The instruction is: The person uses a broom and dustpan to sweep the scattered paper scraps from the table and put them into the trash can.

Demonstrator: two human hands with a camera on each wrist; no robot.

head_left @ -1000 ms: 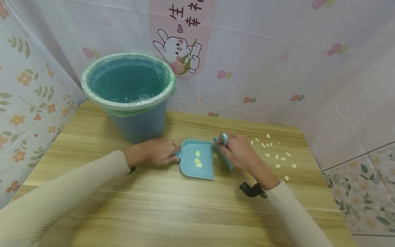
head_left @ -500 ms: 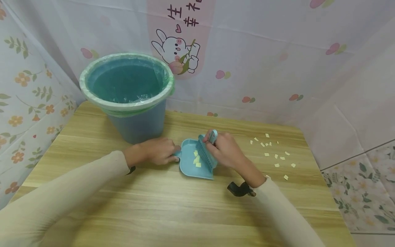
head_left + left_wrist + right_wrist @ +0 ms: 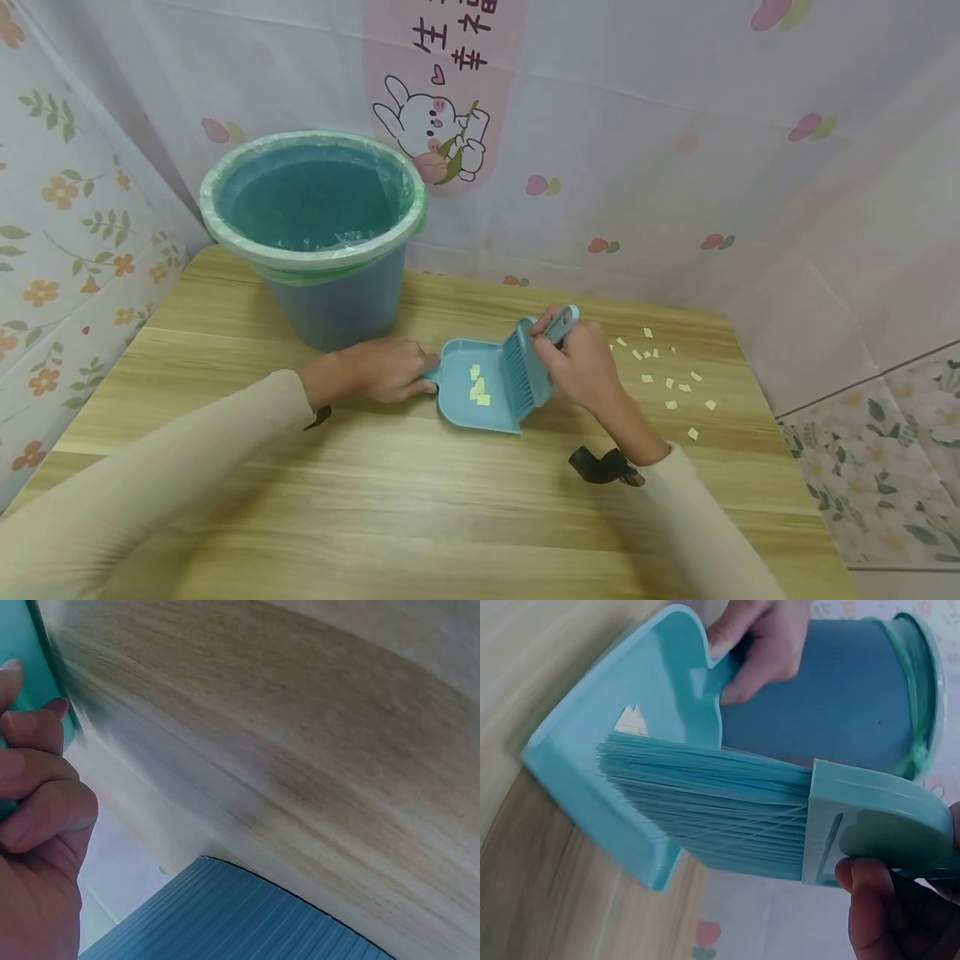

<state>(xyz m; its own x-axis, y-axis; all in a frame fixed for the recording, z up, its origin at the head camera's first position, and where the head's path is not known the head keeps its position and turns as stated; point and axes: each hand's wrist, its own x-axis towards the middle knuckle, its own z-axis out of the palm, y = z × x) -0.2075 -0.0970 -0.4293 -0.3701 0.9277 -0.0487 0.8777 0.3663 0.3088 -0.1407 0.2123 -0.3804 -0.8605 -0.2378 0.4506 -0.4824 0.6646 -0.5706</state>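
Note:
My left hand (image 3: 387,367) grips the short handle of a light-blue dustpan (image 3: 465,415), which lies on the wooden table with its wide mouth facing right. Several small pale-yellow paper scraps (image 3: 479,387) lie inside the pan. In my right hand (image 3: 581,358) is a matching hand brush (image 3: 534,371), held by its handle and tilted, its bristles over the pan's mouth. Seen from the right wrist, the bristles (image 3: 712,802) overlap the pan's floor and partly cover the scraps. Curled fingers (image 3: 45,780) of the left hand show at the left wrist view's edge.
A blue trash bin (image 3: 337,300) with a green-tinted liner stands at the table's back left, behind my left hand. More paper scraps (image 3: 669,382) lie scattered on the table (image 3: 420,508) to the right of my right hand. A printed curtain (image 3: 637,150) hangs behind.
My right hand swept the brush left into the dustpan, then drew it back right and tilted it at the mouth. The scrap between brush and pan no longer shows there. The left hand stayed put.

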